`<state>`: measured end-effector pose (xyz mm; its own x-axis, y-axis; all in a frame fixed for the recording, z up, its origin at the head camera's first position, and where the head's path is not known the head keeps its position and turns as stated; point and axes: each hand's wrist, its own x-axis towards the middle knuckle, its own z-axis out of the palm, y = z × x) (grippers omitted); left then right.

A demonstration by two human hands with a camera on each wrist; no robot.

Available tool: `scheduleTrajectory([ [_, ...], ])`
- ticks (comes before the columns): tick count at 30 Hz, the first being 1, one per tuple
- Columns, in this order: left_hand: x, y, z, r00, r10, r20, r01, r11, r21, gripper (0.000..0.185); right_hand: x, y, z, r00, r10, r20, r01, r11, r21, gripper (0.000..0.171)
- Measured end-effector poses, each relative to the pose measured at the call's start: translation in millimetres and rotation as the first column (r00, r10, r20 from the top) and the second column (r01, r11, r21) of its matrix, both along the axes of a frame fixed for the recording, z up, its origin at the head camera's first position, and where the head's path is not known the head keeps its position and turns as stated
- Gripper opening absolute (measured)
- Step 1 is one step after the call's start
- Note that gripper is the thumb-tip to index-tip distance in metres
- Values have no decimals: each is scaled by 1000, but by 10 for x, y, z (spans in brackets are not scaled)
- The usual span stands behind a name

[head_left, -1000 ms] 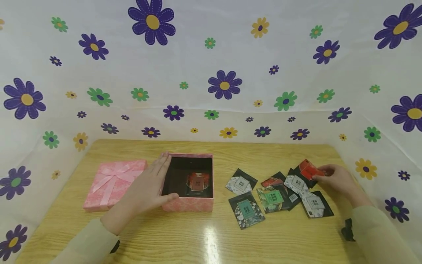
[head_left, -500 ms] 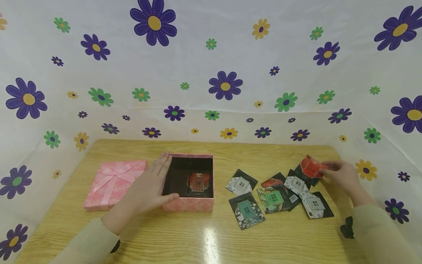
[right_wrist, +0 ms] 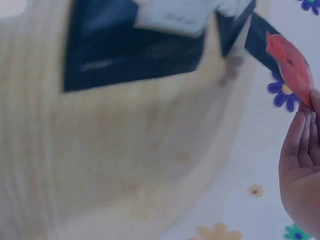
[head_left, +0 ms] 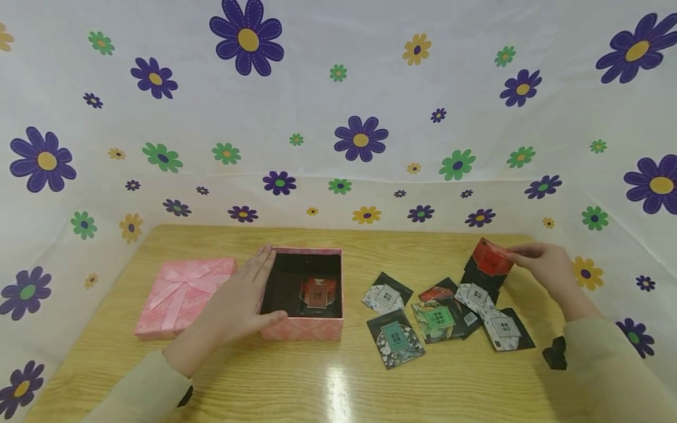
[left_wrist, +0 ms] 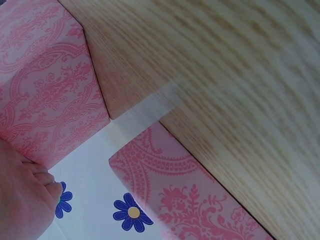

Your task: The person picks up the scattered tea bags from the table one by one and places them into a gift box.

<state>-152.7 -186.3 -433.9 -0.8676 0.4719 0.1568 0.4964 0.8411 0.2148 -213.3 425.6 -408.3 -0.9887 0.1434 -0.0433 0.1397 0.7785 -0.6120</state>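
Observation:
My left hand rests on the left side of an open pink box, fingers straight and thumb at the front rim. In the left wrist view the fingers lie against its patterned wall. A dark sachet with a red label lies inside the box. On the right, my right hand pinches a black-and-red sachet by its right edge, raised above the table. In the right wrist view the held sachet is tilted. Below it lies an overlapping sachet with a white floral label.
A pink lid with a ribbon bow lies left of the box. Several sachets lie right of it, including a teal-labelled one, a green-labelled one and a white-labelled one. A flower-print cloth stands behind the wooden table.
My right hand shifted the black-and-red sachet a little right, then lifted it up and back, showing more of the dark sachet beneath. The left hand stays on the box.

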Motion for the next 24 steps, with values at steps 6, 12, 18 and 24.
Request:
scheduleTrajectory([
  [6, -4, 3, -5, 1000, 6, 5, -6, 1000, -3, 113, -53, -197, 171, 1000, -5, -15, 5, 1000, -25, 58],
  [12, -9, 7, -3, 1000, 3, -3, -3, 1000, -6, 113, -93, -406, 314, 999, 12, -30, -14, 995, -101, 58],
  [18, -8, 2, -6, 1000, -2, -12, 2, 1000, -7, 112, -158, -656, 423, 994, 53, -99, -65, 990, -125, 52],
  [24, -9, -3, -13, 1000, -6, -26, 6, 1000, -6, 112, -186, -948, 538, 994, 79, -80, -93, 976, -195, 54],
])
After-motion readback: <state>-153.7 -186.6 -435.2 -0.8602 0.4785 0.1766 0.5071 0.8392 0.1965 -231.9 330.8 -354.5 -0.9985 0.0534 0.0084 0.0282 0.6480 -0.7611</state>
